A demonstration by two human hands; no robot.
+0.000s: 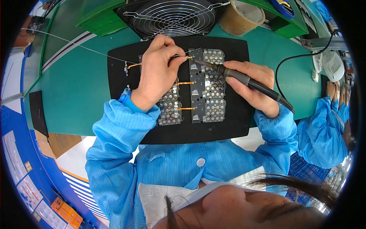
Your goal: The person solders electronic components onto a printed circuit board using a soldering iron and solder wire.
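Observation:
My left hand (158,72) pinches a thin solder wire (95,50) between thumb and forefinger, above the top of the boards. In my right hand (255,82) is a soldering iron (267,91), its tip slanting left onto the top board of the right-hand column. Circuit boards (198,91) with rows of round metal dots lie joined in that column. More boards (167,114) form a column to the left, partly hidden under my left hand. Short orange flex strips (186,83) bridge the two columns. Everything rests on a black mat (160,134).
A black fan with a wire grille (171,19) stands behind the mat. Beside it are a large tape roll (238,21) and green bins (103,17). The iron's black cord (280,65) loops to the right. A co-worker's blue sleeve (322,126) shows at far right.

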